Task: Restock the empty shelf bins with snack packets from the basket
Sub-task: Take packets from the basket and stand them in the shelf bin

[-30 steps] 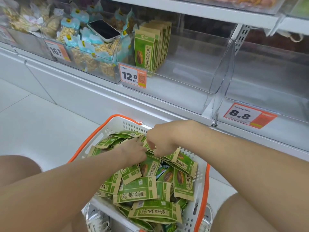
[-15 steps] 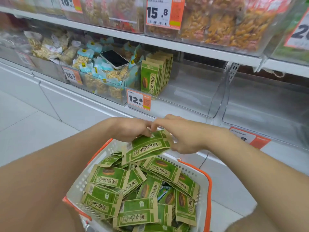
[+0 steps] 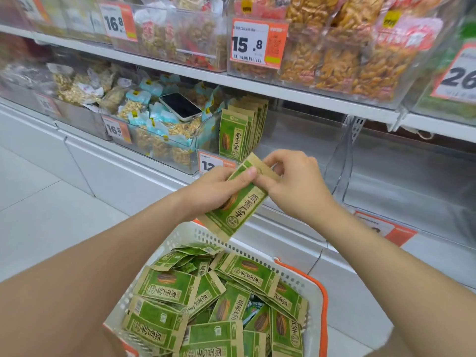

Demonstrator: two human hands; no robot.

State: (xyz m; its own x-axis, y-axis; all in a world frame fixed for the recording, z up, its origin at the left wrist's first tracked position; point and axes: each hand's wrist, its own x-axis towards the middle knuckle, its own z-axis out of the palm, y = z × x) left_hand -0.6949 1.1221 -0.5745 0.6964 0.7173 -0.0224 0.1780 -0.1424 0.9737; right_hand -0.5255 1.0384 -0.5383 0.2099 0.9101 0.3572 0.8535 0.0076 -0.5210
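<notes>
- Two levels of white shelving (image 3: pixel 257 85) fill the background; the upper one is cut off at the top edge, so its bins of orange and brown snacks show only in part.
- One clear bin (image 3: pixel 304 140) on the lower level is mostly bare, and the clear bin to its right (image 3: pixel 412 181) is blurred and cut off by the frame.
- A white basket (image 3: pixel 185 235) with an orange rim sits low in the middle, its near side out of view.
- A loose heap of green packets (image 3: pixel 247 273) lies in the basket, overlapping each other at all angles.
- The left hand (image 3: pixel 213 189) grips a small stack of green packets (image 3: pixel 239 207) above the basket, thumb pressed on top; how many it holds I cannot tell.
- The right hand (image 3: pixel 296 184) pinches the stack's upper end, fingers curled round it.
- A row of upright packets (image 3: pixel 242 132) stands at the left end of the mostly bare bin.
- A phone (image 3: pixel 180 106) lies face up on the blue-wrapped snacks next door.
- The left hand half hides a price tag (image 3: pixel 210 163) reading "12".
</notes>
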